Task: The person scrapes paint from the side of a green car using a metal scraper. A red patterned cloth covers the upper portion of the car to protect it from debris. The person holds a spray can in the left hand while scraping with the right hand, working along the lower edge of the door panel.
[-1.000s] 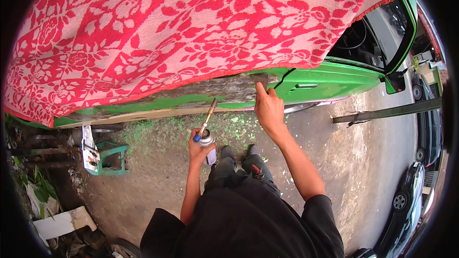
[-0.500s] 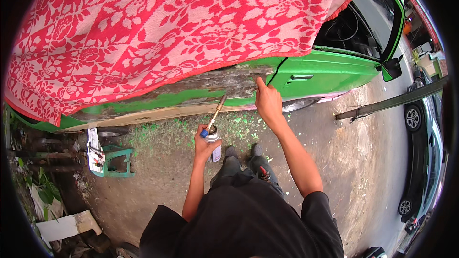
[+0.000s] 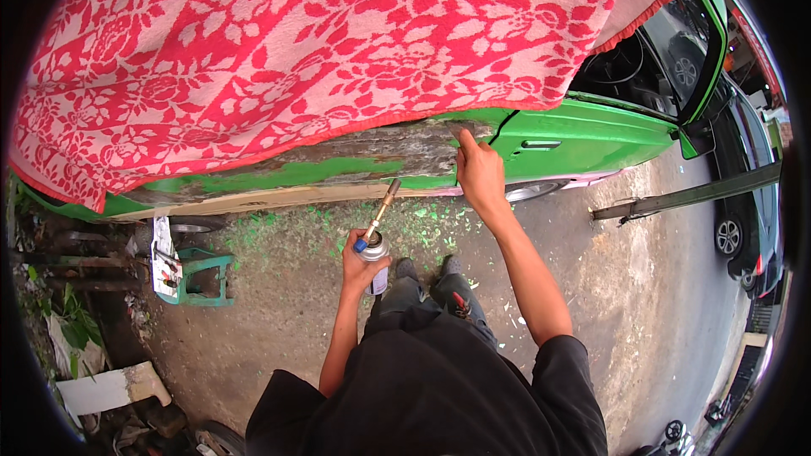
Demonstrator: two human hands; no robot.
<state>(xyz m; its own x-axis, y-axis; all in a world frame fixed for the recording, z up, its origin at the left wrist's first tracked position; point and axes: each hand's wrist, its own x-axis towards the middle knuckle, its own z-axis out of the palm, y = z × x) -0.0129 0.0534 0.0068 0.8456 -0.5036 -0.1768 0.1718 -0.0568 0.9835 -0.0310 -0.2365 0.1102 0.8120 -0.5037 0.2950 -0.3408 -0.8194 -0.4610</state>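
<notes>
Gas torch [image 3: 383, 210] in my left hand [image 3: 358, 265]; flat blade [image 3: 455, 127] in my right hand [image 3: 483, 176], at the green car's side panel [image 3: 304, 173].

Against 0.5 s ago: torch nozzle [image 3: 394, 186] shows slightly lower against the panel; right hand remains near the door seam [image 3: 500, 129]; dark car [image 3: 750, 219] has advanced along the road [image 3: 710, 312] beyond the post [image 3: 688, 192]. Left fingers wrap closed around the can [image 3: 379, 280], nozzle angled up and rightward; its gap to the panel, cannot tell. Right arm reaches up and inward, elbow bent; index finger extended toward the panel, the others folded in, closed on the mostly hidden blade at the bare patch's [image 3: 405, 152] upper right end.
</notes>
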